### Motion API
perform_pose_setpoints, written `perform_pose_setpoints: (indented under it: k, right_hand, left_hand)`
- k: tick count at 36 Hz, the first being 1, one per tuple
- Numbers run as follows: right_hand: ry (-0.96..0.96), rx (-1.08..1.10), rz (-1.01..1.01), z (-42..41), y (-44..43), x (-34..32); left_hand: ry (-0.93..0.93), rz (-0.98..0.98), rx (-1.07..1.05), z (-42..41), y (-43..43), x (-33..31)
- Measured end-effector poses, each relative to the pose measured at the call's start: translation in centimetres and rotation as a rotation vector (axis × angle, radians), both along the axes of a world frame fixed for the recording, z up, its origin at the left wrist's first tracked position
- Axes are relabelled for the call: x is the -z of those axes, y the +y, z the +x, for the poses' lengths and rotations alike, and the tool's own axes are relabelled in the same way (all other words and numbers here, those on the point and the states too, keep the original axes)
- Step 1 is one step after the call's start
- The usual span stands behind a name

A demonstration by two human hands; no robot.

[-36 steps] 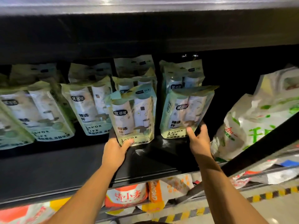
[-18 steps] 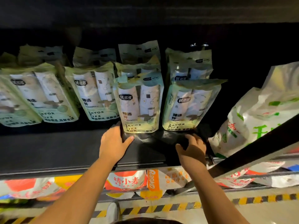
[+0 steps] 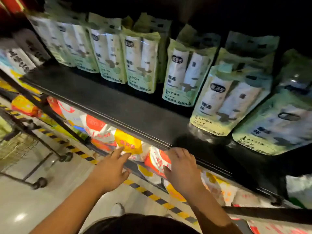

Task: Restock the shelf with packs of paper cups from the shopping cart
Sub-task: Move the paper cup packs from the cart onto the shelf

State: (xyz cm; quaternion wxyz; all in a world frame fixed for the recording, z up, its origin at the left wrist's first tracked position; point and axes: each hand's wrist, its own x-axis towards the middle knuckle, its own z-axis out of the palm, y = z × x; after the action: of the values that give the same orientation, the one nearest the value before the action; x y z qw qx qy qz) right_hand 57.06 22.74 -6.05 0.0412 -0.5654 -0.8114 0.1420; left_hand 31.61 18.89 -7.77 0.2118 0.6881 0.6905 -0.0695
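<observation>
Hovering below the front edge of the dark shelf (image 3: 104, 105), both hands are empty: left hand (image 3: 109, 171) with fingers spread loose, right hand (image 3: 183, 169) with fingers slightly curled, holding nothing. Packs of paper cups (image 3: 226, 102) stand in a row along the shelf from 10 to 3 o'clock (a bit blurry). Shopping cart (image 3: 18, 146) sits at 9 o'clock on the floor.

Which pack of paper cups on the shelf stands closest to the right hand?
The pack reading SAVOR LIFE just above the right hand. It sits furthest forward, its base close to the shelf edge; the others stand further back or away.
</observation>
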Motion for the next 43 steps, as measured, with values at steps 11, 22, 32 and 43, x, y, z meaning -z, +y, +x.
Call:
perform_pose_setpoints:
  k: [11,22,32,43]
  right_hand:
    - [-0.033,-0.338,-0.199,-15.7,-0.6,-1.2]
    - [-0.144,-0.42,-0.191,-36.0,-4.7,-1.9]
    - [-0.198,-0.621,-0.157,-49.6,-7.2,-2.1]
    - [-0.224,-0.808,-0.204,-62.8,-7.4,-1.2]
  left_hand:
    - [0.097,-0.044,-0.293,-13.6,-10.2,-1.3]
    - [0.126,0.028,-0.597,-32.1,-21.0,-3.4]
    - [0.101,0.159,-0.891,-42.3,-28.5,-4.7]
    - [0.032,0.14,-1.11,-48.4,-30.7,-2.2]
